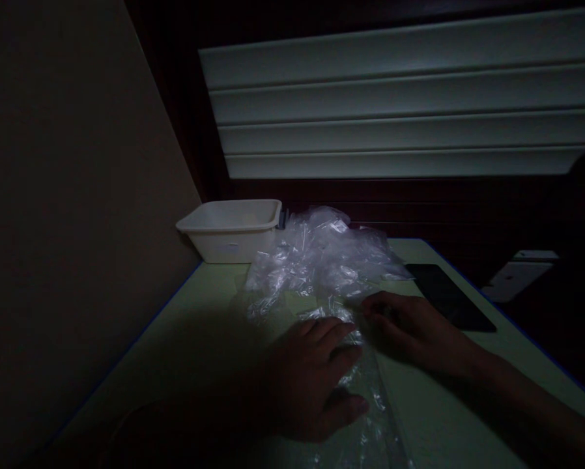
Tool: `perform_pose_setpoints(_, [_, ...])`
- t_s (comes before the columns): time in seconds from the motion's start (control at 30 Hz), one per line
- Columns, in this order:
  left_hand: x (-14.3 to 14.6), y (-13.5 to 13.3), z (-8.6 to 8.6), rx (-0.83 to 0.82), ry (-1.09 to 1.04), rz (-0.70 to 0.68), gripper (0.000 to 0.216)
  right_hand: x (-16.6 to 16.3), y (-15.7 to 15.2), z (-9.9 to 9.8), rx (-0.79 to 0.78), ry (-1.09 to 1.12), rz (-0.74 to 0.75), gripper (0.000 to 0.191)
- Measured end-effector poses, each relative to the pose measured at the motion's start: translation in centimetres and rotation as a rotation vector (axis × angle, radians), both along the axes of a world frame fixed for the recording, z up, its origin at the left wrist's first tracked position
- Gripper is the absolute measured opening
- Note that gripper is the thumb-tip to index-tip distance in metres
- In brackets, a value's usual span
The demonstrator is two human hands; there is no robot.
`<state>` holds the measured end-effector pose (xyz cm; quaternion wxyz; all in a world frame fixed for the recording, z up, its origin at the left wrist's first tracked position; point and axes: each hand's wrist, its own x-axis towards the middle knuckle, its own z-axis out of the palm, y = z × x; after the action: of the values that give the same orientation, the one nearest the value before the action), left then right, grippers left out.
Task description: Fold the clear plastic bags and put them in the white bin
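Note:
A heap of clear plastic bags lies on the pale green table. One flat clear bag stretches from the heap toward me. My left hand lies flat on this bag, fingers stretched out and thumb to the right. My right hand rests beside it on the bag's far right edge, fingers pointing left and slightly curled against the plastic. The scene is dim, so fine detail of the fingers is hard to read.
A white plastic tub stands at the table's far left corner against the wall. A dark flat phone or tablet lies at the right. Blue tape edges the table. A slatted blind hangs behind.

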<state>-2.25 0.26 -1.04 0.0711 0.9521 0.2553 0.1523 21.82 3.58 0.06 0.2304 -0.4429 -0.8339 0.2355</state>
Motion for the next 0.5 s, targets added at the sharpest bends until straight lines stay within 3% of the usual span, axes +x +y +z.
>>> perform_pose_setpoints(0.13, [-0.1,0.1,-0.1,-0.003,-0.013,-0.013,0.057,0.1,0.0,-0.1,0.044,-0.046,0.001,0.024])
perform_pose_setpoints(0.3, [-0.2,0.2,-0.2,-0.006,0.009,-0.025,0.060,0.2,-0.6,0.3,0.140,-0.013,-0.113,0.024])
perform_pose_setpoints(0.5, [-0.1,0.2,-0.2,-0.011,0.043,-0.015,0.063,-0.3,-1.1,0.3,0.064,-0.014,0.078,0.017])
